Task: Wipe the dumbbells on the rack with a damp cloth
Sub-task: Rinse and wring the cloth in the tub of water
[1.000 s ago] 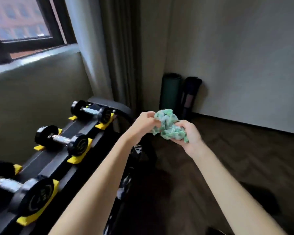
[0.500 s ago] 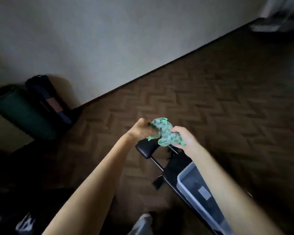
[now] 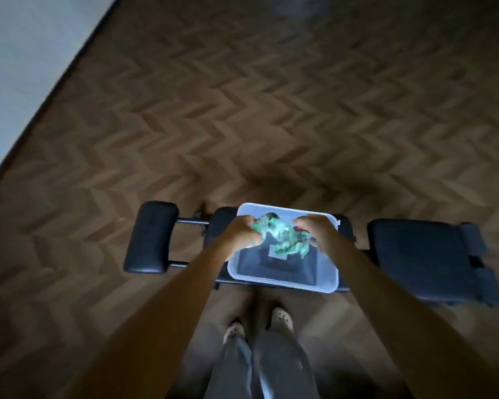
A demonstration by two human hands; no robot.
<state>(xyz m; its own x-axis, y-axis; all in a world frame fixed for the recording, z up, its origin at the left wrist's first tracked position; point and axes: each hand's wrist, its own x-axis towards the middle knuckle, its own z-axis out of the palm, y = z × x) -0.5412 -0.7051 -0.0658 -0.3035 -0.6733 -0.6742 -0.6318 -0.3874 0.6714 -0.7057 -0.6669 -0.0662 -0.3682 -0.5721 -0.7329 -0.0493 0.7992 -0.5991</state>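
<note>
A crumpled green patterned cloth (image 3: 281, 237) is stretched between both hands over a clear plastic tub (image 3: 280, 279). My left hand (image 3: 241, 230) grips the cloth's left end. My right hand (image 3: 317, 230) grips its right end. The tub sits on the seat of a black weight bench (image 3: 415, 254). The dumbbells and their rack are out of view.
The bench runs left to right in front of me, with a padded roller (image 3: 152, 237) at its left end. Herringbone wood floor (image 3: 271, 110) spreads beyond it, and a pale wall (image 3: 20, 53) is at the upper left. My feet (image 3: 260, 323) stand just before the bench.
The view has swung from the dumbbell rack round and down to the bench. Both hands have carried the cloth over the tub, still gripping it.
</note>
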